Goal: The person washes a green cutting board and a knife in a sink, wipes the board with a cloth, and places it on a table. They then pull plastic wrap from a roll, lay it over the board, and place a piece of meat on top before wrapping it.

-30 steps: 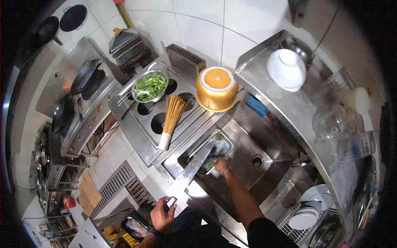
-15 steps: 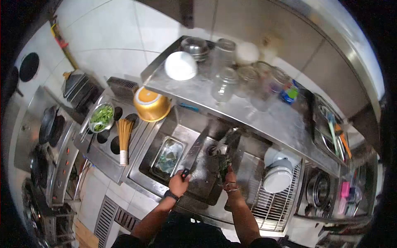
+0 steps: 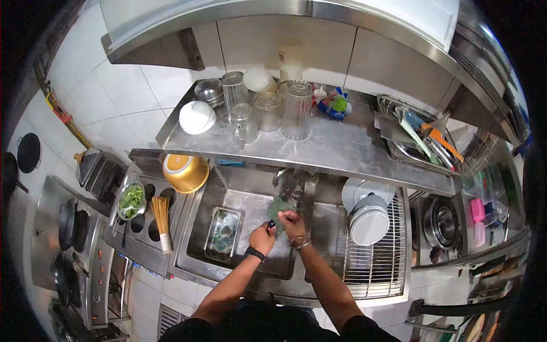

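Over the sink basin (image 3: 239, 196), my left hand (image 3: 262, 239) is closed round the black handle of a knife (image 3: 271, 224); its blade is hard to make out. Close beside it on the right, my right hand (image 3: 293, 224) holds a green scouring pad (image 3: 279, 210) in closed fingers. The pad lies near the handle, below the faucet (image 3: 277, 178). To the left in the sink sits a metal tray (image 3: 224, 232) with water and something greenish in it.
A gold pot (image 3: 187, 172) and a bowl of green vegetables (image 3: 132, 200) stand left of the sink. White bowls (image 3: 370, 223) rest on the rack at right. Glasses (image 3: 296, 111) stand on the steel shelf (image 3: 342, 148) above.
My hands have come closer together, and the knife blade no longer shows clearly. My right hand has moved left with the pad. The camera view has turned and shifted.
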Demonstrator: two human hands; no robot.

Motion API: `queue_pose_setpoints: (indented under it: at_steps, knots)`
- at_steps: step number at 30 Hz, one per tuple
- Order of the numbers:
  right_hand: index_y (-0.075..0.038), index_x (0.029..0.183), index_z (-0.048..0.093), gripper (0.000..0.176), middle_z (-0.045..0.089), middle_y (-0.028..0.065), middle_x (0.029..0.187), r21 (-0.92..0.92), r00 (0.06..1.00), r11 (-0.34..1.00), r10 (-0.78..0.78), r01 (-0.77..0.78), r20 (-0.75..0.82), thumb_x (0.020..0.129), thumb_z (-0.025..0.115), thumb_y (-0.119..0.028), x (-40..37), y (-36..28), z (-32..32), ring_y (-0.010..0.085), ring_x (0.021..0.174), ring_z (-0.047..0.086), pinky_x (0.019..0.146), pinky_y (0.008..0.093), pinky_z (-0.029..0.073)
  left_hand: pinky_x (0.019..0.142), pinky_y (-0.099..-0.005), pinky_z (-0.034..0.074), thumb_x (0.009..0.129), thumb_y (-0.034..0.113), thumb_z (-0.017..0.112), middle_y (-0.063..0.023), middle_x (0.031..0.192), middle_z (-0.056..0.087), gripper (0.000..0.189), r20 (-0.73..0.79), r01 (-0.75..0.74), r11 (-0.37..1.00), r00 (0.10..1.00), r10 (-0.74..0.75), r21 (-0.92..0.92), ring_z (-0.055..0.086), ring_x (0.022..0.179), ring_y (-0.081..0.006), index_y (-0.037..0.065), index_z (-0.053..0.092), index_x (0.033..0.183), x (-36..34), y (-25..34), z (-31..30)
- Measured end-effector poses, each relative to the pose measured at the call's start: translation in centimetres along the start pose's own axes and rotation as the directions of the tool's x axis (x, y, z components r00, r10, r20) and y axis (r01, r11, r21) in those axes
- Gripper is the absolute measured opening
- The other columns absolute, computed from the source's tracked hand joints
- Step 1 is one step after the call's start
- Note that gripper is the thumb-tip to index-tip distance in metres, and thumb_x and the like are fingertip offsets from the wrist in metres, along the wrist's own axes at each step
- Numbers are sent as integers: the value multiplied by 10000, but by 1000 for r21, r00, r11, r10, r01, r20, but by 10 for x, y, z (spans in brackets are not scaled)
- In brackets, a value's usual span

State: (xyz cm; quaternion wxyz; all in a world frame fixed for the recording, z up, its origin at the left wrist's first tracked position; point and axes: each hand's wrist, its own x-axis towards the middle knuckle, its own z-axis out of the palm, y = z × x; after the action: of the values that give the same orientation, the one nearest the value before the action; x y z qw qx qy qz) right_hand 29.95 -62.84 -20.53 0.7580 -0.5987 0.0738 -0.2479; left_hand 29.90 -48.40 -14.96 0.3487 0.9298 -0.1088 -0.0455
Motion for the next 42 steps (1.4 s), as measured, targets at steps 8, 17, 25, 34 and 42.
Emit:
queue_pose_setpoints:
  at_steps: [8, 17, 25, 34, 42]
  knots:
    - [-12, 1048, 564, 619, 680, 116, 980, -304, 916, 927, 90, -221, -392, 668, 858, -403, 24, -33, 39, 288, 814, 642, 747, 408, 498, 659, -529, 490, 891, 305, 585, -211, 773, 657, 241, -29, 29, 999, 999, -28, 38, 636, 773, -433, 68, 611, 923, -32, -4, -24]
    - [-12, 1103, 660, 582, 693, 71, 979, -404, 698, 609, 708, -682, -111, 660, 895, -307, 13, 6, 55, 198, 818, 636, 719, 338, 498, 658, -496, 515, 870, 286, 602, -200, 759, 662, 244, 34, -2, 989, 999, -3, 147, 652, 762, -401, 56, 626, 947, -19, -26, -37]
    - [1, 1091, 666, 562, 700, 79, 1056, -265, 848, 808, 474, -526, -238, 658, 892, -275, 42, 59, 32, 231, 893, 641, 793, 384, 506, 635, -500, 513, 882, 289, 606, -181, 740, 665, 251, 9, 9, 989, 1000, -10, 149, 656, 728, -389, 44, 606, 934, -43, -23, -35]
    - [-28, 1087, 669, 544, 670, 101, 948, -79, 979, 976, 203, -202, 1, 669, 847, -328, 65, 88, 44, 218, 810, 628, 712, 351, 496, 597, -497, 482, 856, 303, 650, -153, 683, 644, 228, -105, 89, 994, 991, -82, 67, 640, 691, -387, 77, 621, 865, -68, -35, -61]
    - [-53, 1158, 629, 479, 653, 109, 1099, -464, 938, 818, 256, -339, -233, 776, 758, -312, 88, 46, -3, 257, 979, 614, 839, 377, 496, 356, -246, 298, 972, 452, 435, -1, 611, 459, 382, 671, 678, -136, 640, -374, -722, 374, 425, -117, 111, 579, 878, -95, -100, -77]
